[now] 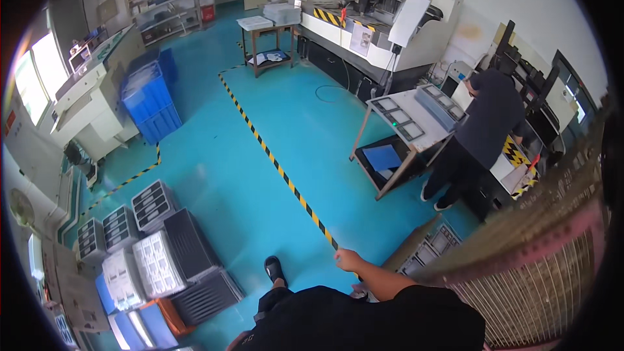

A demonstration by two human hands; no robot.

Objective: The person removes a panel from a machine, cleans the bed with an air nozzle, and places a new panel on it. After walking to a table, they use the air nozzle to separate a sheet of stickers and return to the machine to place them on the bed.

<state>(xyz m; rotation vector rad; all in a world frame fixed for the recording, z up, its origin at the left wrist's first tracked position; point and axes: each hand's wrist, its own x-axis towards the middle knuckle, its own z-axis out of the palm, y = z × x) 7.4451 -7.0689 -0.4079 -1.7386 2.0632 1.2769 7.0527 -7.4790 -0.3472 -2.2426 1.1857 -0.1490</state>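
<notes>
below right hand (348,260): striped tape (268,151)

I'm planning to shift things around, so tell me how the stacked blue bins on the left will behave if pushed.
The blue bins are stacked, so a shove high up might tip or shift the upper one. Pale contents show at the top, so they're probably heavier than empty bins. Their straight walls suggest stiffness.

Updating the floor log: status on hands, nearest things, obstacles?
Right hand above striped floor tape, grip unclear. Left hand out of view. Stacked trays on floor, left; wire rack close, right.
</notes>
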